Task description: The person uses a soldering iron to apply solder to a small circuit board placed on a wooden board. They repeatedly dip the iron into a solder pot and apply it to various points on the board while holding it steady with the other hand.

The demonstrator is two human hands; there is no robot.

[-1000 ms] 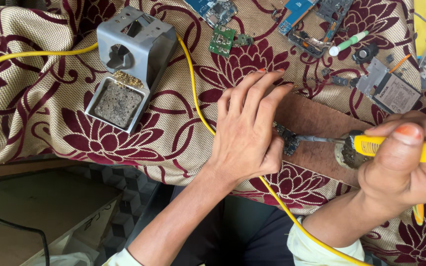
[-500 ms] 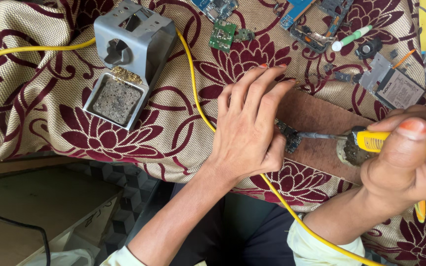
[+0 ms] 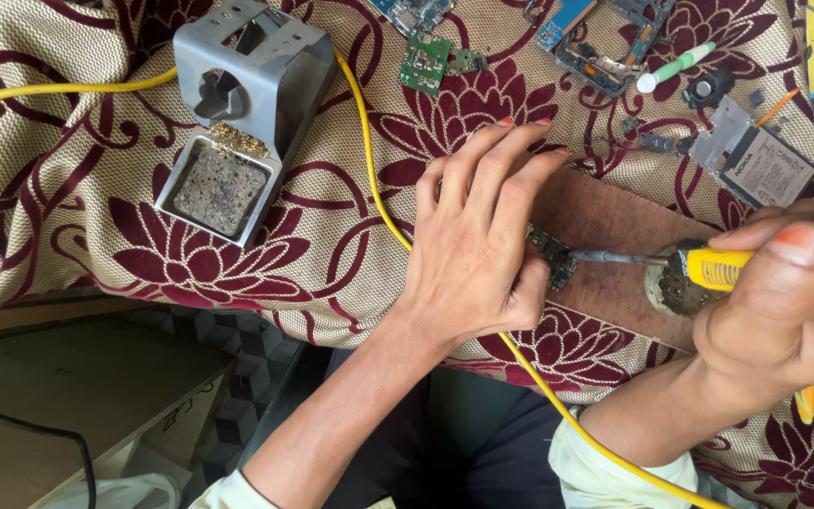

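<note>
Right hand [image 3: 784, 311] is clamping fingers round the soldering iron [image 3: 708, 269], long axis lying level, tip pointing left | tip is touching the small circuit board [image 3: 553, 254] on the brown board [image 3: 614, 245] | left hand [image 3: 478, 250] is pressing that circuit board down, fingers spread | yellow cord [image 3: 369, 179] is running past the metal stand [image 3: 237, 123].

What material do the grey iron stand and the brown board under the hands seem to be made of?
Grey iron stand: likely sheet metal, matte grey, with folded edges and punched holes. Brown board: probably wood or hardboard, dull, flat and scuffed; its look leaves this open.
</note>
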